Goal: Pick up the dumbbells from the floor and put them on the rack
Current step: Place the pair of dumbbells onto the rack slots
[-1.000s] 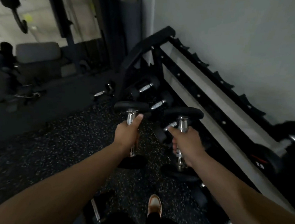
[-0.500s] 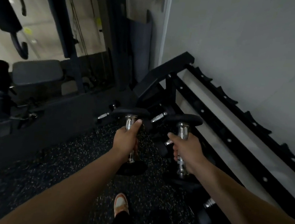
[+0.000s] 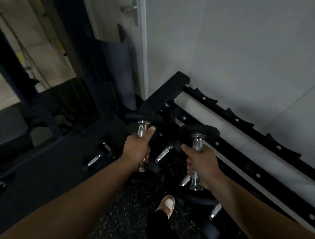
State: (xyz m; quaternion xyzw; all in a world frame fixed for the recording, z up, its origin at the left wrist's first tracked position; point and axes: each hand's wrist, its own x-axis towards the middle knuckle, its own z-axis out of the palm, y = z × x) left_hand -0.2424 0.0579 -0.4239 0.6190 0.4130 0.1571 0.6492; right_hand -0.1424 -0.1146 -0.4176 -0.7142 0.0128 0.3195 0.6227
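Observation:
My left hand (image 3: 136, 149) is shut around the chrome handle of a black dumbbell (image 3: 144, 118), held upright with one head up and the other below my fist. My right hand (image 3: 204, 162) grips a second black dumbbell (image 3: 198, 130) the same way, a little lower and to the right. Both hang above the speckled floor, just in front of the left end of the black dumbbell rack (image 3: 233, 125), whose top saddles along the white wall hold nothing here. More dumbbells lie on the floor: one (image 3: 162, 153) between my hands, another (image 3: 96, 159) to the left.
A white wall backs the rack. Dark upright mats (image 3: 123, 69) and a door with a metal handle (image 3: 130, 9) stand behind the rack's end. A bench (image 3: 2, 135) and machine frame fill the left. My shoe (image 3: 167, 205) is on the floor below; further dumbbells (image 3: 215, 211) lie by it.
The view has tilted up and moved towards the rack's left end. Both hands keep their dumbbells upright and have come nearer the rack's end post.

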